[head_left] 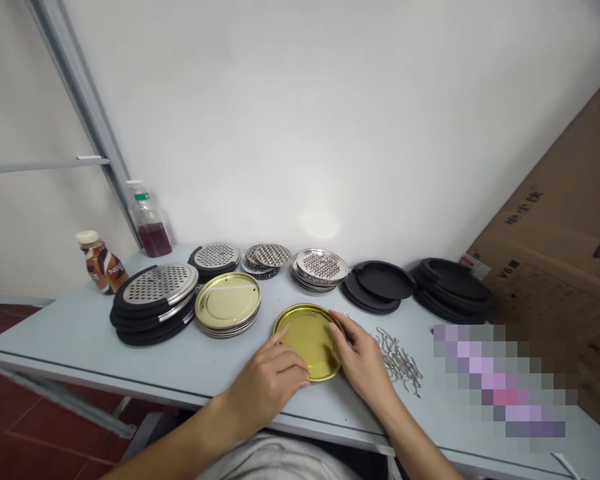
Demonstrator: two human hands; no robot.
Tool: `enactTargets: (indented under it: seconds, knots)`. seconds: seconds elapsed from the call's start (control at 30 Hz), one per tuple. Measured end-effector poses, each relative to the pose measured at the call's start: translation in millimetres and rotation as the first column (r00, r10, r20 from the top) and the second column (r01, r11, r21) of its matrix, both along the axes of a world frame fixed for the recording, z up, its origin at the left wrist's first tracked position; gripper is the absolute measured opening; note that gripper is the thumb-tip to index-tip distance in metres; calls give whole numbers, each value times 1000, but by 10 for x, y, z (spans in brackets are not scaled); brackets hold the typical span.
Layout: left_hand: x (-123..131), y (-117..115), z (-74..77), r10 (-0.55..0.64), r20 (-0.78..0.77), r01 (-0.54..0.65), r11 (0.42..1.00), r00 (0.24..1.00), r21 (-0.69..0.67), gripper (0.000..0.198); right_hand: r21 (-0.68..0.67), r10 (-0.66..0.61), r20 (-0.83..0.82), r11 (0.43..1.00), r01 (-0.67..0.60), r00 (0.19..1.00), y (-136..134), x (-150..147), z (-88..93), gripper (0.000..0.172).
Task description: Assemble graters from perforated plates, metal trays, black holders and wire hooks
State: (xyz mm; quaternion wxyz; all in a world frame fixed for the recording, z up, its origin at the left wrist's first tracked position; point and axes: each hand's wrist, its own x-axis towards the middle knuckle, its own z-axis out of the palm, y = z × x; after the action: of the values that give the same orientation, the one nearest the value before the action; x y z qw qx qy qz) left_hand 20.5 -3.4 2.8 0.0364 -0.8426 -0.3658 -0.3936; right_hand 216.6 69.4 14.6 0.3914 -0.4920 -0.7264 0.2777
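Though partly covered, a gold metal lid [310, 337] gripped between left hand [267, 380] and right hand [360, 360]

A plastic bottle [150, 227] of dark red liquid and a brown drink bottle [101, 263] are standing at the back of the pale table [55, 340], near stacks of black rings [450, 290] and perforated steel discs [320, 267]. Wire hooks [395, 363] are lying loose, and a cardboard box [545, 220] is standing beyond the table.
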Motion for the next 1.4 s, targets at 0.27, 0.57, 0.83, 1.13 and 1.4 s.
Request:
enactTargets:
  seconds: [0.27,0.57,0.83,1.13,1.4]
  knots:
    - [-64,-10,22,-16,-72,-3,965,997,-262,15,85,47,392,993,-87,919,-30,-64,-141,43]
    - [-113,-29,194,-51,-152,-33,864,987,-503,46,112,42,423,989,-98,905,-61,-99,-141,37]
    - [-32,-99,58,179,-124,-209,929,976,-307,37,155,48,457,979,-132,888,1,-66,-203,45]
    - [4,-129,11,270,-111,-285,945,957,-161,36,138,48,484,982,-130,874,30,-44,-259,56]
    - [4,-147,22,269,-108,-284,947,957,-154,39,151,38,448,982,-118,893,57,-45,-326,51]
